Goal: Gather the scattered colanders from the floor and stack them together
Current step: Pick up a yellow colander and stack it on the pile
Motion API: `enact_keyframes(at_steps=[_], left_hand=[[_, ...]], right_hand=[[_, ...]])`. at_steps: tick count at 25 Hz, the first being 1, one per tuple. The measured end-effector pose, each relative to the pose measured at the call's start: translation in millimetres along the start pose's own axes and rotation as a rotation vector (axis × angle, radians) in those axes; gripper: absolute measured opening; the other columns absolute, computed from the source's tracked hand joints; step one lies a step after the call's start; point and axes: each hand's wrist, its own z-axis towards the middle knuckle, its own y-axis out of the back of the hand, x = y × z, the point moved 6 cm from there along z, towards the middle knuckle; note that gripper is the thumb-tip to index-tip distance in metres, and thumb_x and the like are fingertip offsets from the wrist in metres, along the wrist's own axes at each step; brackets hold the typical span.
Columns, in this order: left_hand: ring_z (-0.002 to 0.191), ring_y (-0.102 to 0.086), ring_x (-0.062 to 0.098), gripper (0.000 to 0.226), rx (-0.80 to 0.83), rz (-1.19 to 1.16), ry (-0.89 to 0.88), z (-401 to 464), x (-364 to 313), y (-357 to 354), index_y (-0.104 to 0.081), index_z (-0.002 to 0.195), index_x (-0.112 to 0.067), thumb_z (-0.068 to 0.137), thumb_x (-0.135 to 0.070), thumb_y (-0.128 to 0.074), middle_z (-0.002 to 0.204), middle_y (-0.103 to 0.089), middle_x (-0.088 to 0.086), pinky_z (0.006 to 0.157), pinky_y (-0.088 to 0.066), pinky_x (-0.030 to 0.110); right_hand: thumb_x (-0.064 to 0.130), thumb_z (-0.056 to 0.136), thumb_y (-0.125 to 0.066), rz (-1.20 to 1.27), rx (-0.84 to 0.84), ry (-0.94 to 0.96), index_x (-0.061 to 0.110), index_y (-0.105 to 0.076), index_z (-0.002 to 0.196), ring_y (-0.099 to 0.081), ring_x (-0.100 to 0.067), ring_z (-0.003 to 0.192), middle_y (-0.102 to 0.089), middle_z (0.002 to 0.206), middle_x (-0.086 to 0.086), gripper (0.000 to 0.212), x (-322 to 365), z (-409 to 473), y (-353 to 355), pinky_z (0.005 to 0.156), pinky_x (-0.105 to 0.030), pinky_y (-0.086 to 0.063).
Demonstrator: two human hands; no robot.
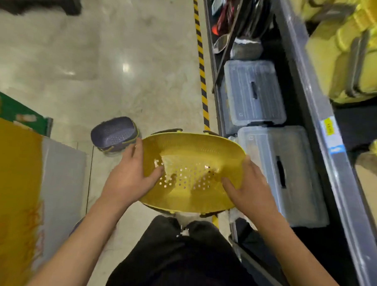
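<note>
Both hands on the yellow colander [193,164], held open side up above the floor [122,64]. Left hand [131,177] grips its left rim, thumb inside; right hand [249,188] grips the right rim, same way. Purple colander [114,133] sits upside down on the floor just left of it, w/ clear bins [254,91] on the shelf to the right.

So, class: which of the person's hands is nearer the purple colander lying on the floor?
Left. The left hand grips the yellow colander's rim just beside the purple colander; the right hand holds the opposite rim, farther away.
</note>
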Motion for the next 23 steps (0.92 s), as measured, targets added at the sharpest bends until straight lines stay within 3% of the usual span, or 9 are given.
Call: enact_keyframes(at_steps=[4, 11, 16, 20, 23], left_hand=[[0.142, -0.035, 0.030, 0.096, -0.031, -0.004, -0.048, -41.1, -17.3, 46.4, -0.009, 0.159, -0.018, 0.087, -0.064, -0.052, 0.159, -0.027, 0.012, 0.106, -0.040, 0.043], [0.141, -0.038, 0.028, 0.099, -0.009, 0.019, -0.110, -36.3, -37.7, 42.5, -0.006, 0.159, -0.020, 0.085, -0.070, -0.048, 0.162, -0.024, 0.007, 0.106, -0.041, 0.042], [0.143, -0.035, 0.026, 0.100, 0.044, 0.050, -0.158, -26.9, -65.3, 27.7, -0.007, 0.159, -0.019, 0.084, -0.071, -0.047, 0.162, -0.024, 0.007, 0.107, -0.038, 0.040], [0.140, -0.039, 0.028, 0.098, 0.110, 0.061, -0.196, -14.8, -91.8, 12.7, -0.007, 0.159, -0.019, 0.085, -0.070, -0.048, 0.160, -0.028, 0.009, 0.107, -0.039, 0.039], [0.139, -0.039, 0.028, 0.097, 0.165, 0.089, -0.262, 3.4, -126.3, -4.2, -0.007, 0.159, -0.020, 0.087, -0.068, -0.050, 0.160, -0.027, 0.009, 0.106, -0.041, 0.039]], right_hand=[[0.048, 0.085, -0.066, 0.033, -0.081, 0.005, 0.012, -0.025, 0.152, -0.051, -0.026, 0.121, -0.049, 0.138, -0.009, 0.086, 22.8, -45.8, 45.0, 0.096, -0.034, -0.041], [0.047, 0.089, -0.064, 0.029, -0.146, 0.009, 0.009, -0.020, 0.154, -0.045, -0.020, 0.130, -0.043, 0.147, -0.007, 0.088, 10.3, -68.9, 52.5, 0.103, -0.025, -0.035], [0.053, 0.088, -0.060, 0.094, -0.137, -0.135, 0.013, -0.011, 0.156, -0.043, -0.022, 0.133, -0.038, 0.152, -0.005, 0.092, -20.3, -79.3, 60.9, 0.103, -0.032, -0.039], [0.054, 0.086, -0.059, 0.134, -0.109, -0.215, 0.018, -0.021, 0.151, -0.053, -0.019, 0.117, -0.051, 0.134, -0.003, 0.083, -44.0, -84.4, 64.5, 0.095, -0.039, -0.049], [0.050, 0.086, -0.061, 0.223, -0.136, -0.326, 0.018, -0.023, 0.151, -0.052, -0.020, 0.118, -0.051, 0.134, -0.002, 0.081, -69.3, -92.6, 73.2, 0.097, -0.041, -0.048]])
